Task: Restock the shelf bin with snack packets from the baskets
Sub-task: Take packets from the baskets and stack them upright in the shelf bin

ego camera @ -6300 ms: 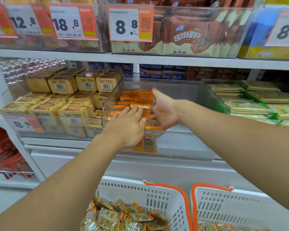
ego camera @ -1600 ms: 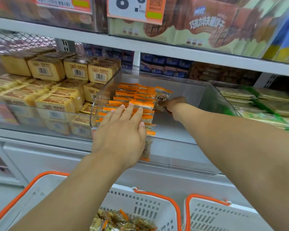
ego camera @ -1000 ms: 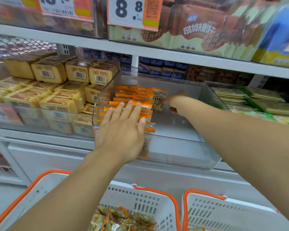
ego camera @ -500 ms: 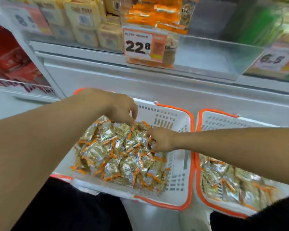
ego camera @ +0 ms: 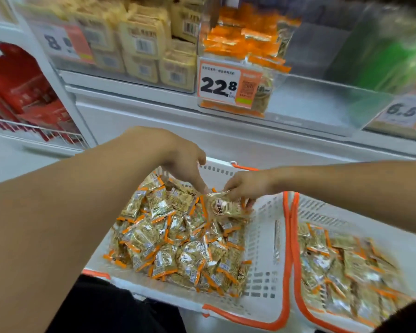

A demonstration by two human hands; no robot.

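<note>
Snack packets (ego camera: pixel 178 239) heap in the left basket (ego camera: pixel 262 272), leaving bare floor along its right wall. Right hand (ego camera: pixel 247 186) pinches one packet (ego camera: pixel 223 206) above the pile; left hand (ego camera: pixel 185 164) touches that packet's edge with loosely curled fingers. Overhead, the shelf bin (ego camera: pixel 322 102) lies half empty on its right.

Both hands out of the shelf bin (ego camera: pixel 310 97), now down at the left basket (ego camera: pixel 264 236). Right hand (ego camera: pixel 247 186) has gone from setting a packet in the bin row to pinching a fresh packet (ego camera: pixel 222 205) off the pile. Left hand (ego camera: pixel 180 159) off the bin stack, fingertips now by that packet.
</note>
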